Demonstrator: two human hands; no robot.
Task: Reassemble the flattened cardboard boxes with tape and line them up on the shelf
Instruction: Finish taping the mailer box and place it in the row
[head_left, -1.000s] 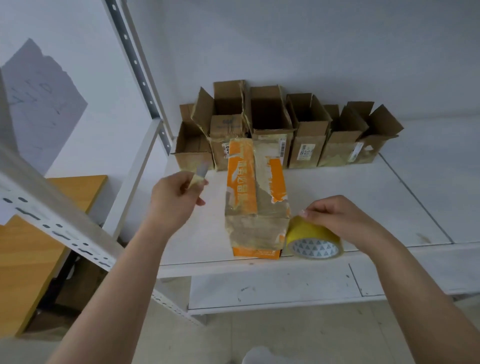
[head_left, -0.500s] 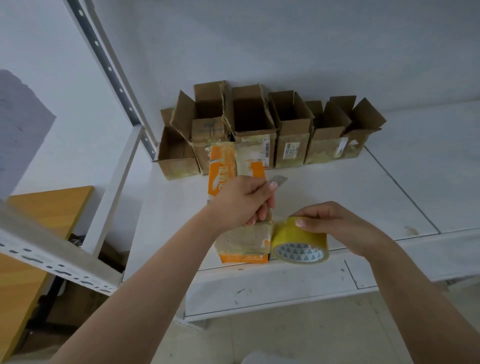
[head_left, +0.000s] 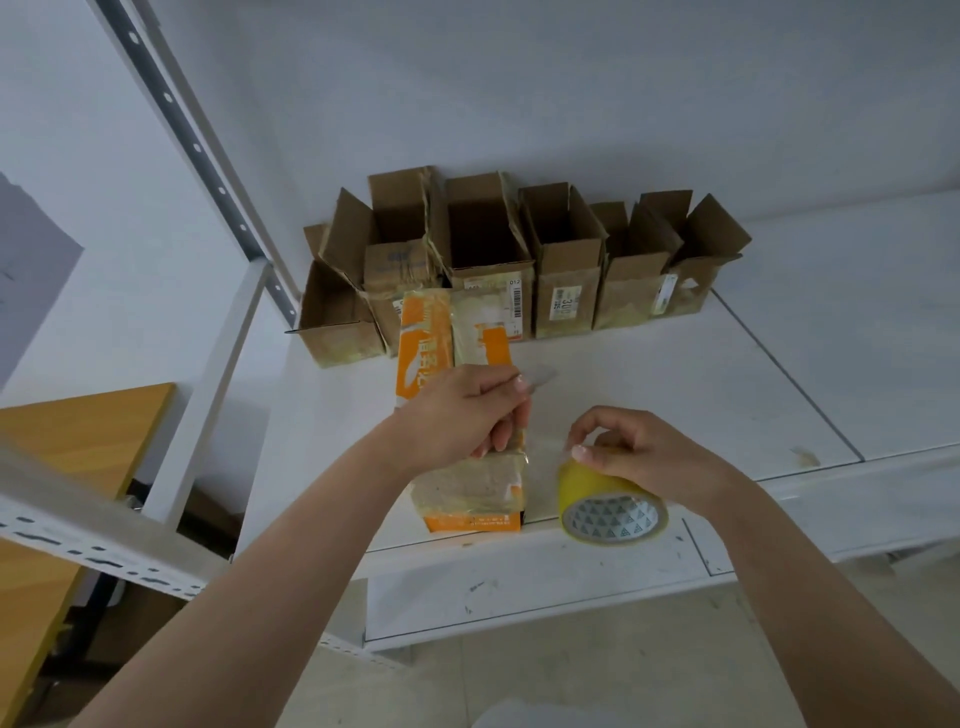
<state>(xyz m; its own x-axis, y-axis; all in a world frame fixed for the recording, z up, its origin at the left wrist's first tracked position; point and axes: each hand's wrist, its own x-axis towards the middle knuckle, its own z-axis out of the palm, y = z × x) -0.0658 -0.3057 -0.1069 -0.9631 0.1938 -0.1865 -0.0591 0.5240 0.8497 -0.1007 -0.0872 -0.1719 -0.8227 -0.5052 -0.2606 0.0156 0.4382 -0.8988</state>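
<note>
Head view: nearest the shelf's front edge, the right hand rests on top of a yellow roll of tape with a grey triangle-patterned core, its thumb and forefinger pinching the clear free end of the tape at the roll's upper edge. The roll stands on the white metal shelf, just beside the right side of a long orange-and-brown cardboard box wrapped in old clear tape, which lies lengthwise from the front edge toward the back. The left hand is over the middle of that box, its fingers curled around a small grey blade whose tip sticks out to the right past the thumb. Farther back, a row of six open-topped brown cardboard boxes stands side by side against the pale wall, flaps up. At left, a perforated white shelf upright rises, and an orange wooden table sits beyond it.
</note>
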